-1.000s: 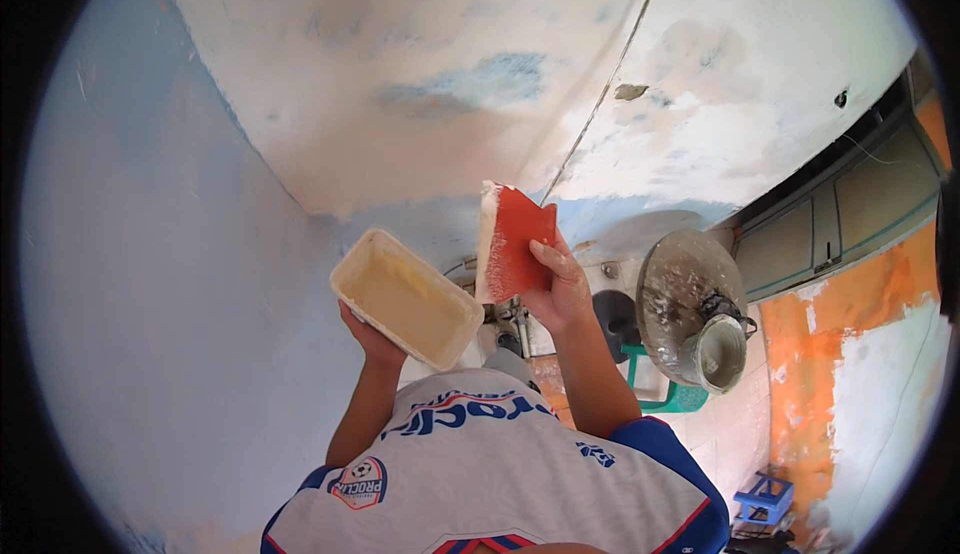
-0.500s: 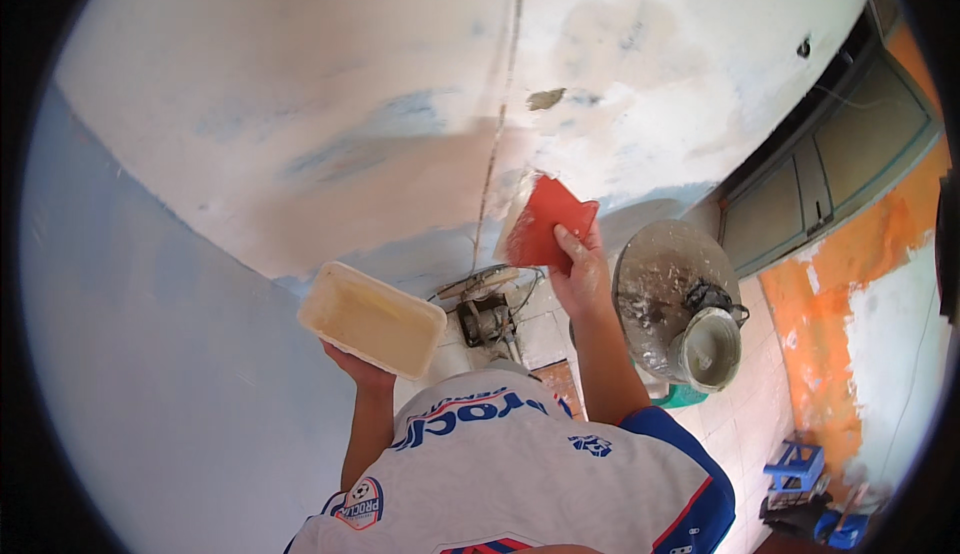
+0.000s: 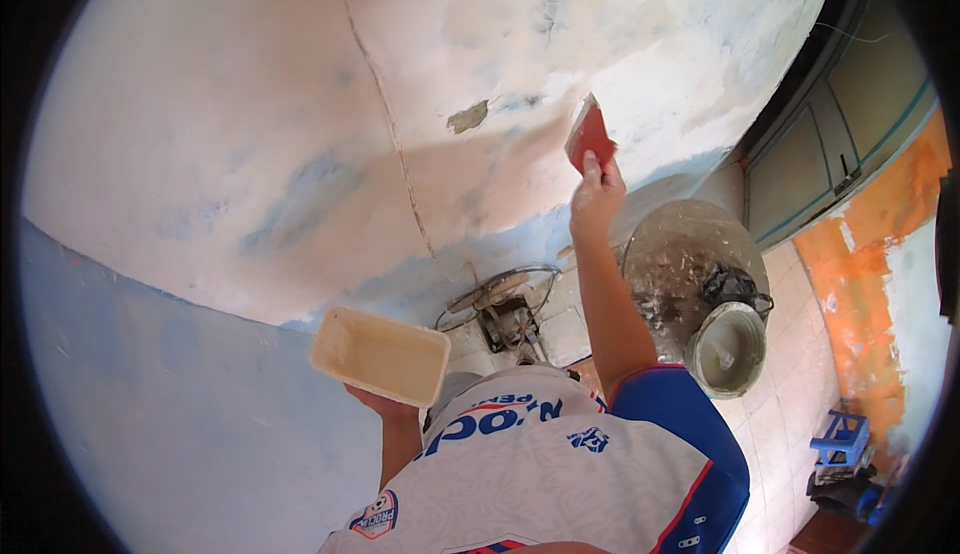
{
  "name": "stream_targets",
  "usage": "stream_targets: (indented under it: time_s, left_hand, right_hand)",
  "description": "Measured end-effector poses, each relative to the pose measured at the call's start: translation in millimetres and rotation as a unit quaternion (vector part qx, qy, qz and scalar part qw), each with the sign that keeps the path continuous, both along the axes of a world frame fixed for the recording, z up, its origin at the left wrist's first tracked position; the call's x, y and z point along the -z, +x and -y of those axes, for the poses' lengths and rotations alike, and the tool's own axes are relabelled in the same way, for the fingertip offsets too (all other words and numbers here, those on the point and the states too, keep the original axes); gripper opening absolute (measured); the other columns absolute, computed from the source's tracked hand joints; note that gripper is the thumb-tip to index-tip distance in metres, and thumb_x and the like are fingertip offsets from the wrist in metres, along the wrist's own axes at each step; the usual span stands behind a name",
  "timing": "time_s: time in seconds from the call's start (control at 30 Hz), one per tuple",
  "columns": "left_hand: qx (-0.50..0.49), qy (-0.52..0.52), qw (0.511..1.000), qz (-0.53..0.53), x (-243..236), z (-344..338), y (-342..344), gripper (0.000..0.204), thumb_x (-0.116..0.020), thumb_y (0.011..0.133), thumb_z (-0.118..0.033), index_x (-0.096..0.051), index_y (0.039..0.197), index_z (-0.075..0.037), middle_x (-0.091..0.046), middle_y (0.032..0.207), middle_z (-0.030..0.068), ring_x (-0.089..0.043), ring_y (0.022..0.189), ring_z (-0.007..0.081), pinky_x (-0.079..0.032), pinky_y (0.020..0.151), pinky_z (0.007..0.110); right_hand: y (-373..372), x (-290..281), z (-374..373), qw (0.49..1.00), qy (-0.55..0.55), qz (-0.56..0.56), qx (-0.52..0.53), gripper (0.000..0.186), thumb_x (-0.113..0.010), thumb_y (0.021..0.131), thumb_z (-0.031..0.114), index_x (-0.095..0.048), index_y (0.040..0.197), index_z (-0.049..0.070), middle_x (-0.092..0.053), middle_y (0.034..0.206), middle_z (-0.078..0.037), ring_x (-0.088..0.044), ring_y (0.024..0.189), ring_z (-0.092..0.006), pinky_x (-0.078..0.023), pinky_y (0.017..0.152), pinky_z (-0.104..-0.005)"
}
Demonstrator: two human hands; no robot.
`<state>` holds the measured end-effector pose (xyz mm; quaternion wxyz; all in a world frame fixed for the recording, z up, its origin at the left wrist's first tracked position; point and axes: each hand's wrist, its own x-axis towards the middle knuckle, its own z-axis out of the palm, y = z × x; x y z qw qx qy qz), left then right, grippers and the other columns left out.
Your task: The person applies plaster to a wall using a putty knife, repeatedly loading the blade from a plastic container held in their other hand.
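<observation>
My right hand (image 3: 598,199) is closed round a red putty spreader (image 3: 591,137), its pale-smeared edge at the patchy white wall (image 3: 420,44). Whether the blade touches the plaster I cannot tell. Low on the left, my left hand (image 3: 385,401) supports a cream rectangular plastic tub (image 3: 380,356) from beneath; most of its fingers are hidden behind the tub. A thin pale layer coats the inside of the tub. Left of the spreader, a bare grey-brown patch (image 3: 467,117) breaks the wall's surface, and a long vertical crack (image 3: 385,104) runs farther left.
A round, stained table top (image 3: 668,254) stands at my right, with a black plastic bag (image 3: 735,286) and a bucket of pale paste (image 3: 728,351) by it. Cables and a dark metal device (image 3: 508,326) lie at the wall's foot. A blue stool (image 3: 840,438) stands far right.
My right hand has gone up and farther right along the wall with the spreader, which now shows more edge-on. The view has shifted; the tub remains in my left hand.
</observation>
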<state>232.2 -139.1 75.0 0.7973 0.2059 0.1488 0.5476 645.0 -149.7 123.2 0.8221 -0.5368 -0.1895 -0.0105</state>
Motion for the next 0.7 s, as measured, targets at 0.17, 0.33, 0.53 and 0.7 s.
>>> stream_targets:
  time_s: [0.17,0.33,0.53,0.7]
  left_hand:
    - [-0.065,-0.05,0.996,-0.02,-17,10,10,0.066,-0.04,0.103,-0.064,-0.051,0.147,-0.017,-0.061,0.14,0.0076,-0.062,0.124,0.0328,-0.052,0.105,0.054]
    - [-0.053,-0.029,0.998,-0.019,-20,1,15,0.064,-0.039,0.105,-0.062,-0.051,0.147,-0.017,-0.062,0.139,0.0084,-0.062,0.124,0.0324,-0.051,0.106,0.053]
    - [-0.071,-0.02,0.997,-0.021,-20,3,13,0.065,-0.037,0.105,-0.063,-0.05,0.149,-0.017,-0.061,0.14,0.009,-0.062,0.124,0.0329,-0.05,0.107,0.053]
    - [-0.075,-0.069,0.994,-0.038,-13,6,18,0.067,-0.036,0.104,-0.065,-0.049,0.148,-0.016,-0.06,0.14,0.0085,-0.061,0.125,0.0328,-0.049,0.108,0.054]
  right_hand:
    - [2,-21,-60,0.983,-0.025,0.122,0.136,0.042,-0.054,0.1,-0.001,-0.058,0.141,-0.005,-0.063,0.141,-0.021,-0.062,0.13,-0.0308,-0.047,0.108,-0.0367]
    - [-34,22,-90,0.924,-0.153,0.324,0.134,0.052,-0.058,0.091,-0.004,-0.059,0.142,0.0,-0.057,0.148,-0.022,-0.049,0.142,-0.0411,-0.038,0.12,-0.0511]
    - [-38,4,-45,0.965,-0.075,0.247,0.051,0.043,-0.054,0.099,-0.002,-0.057,0.143,-0.004,-0.057,0.147,-0.026,-0.054,0.138,-0.0402,-0.049,0.11,-0.0429]
    - [9,-6,-70,0.909,-0.166,0.319,0.208,0.044,-0.052,0.097,-0.006,-0.057,0.141,-0.006,-0.056,0.146,-0.027,-0.051,0.14,-0.0426,-0.044,0.115,-0.0468]
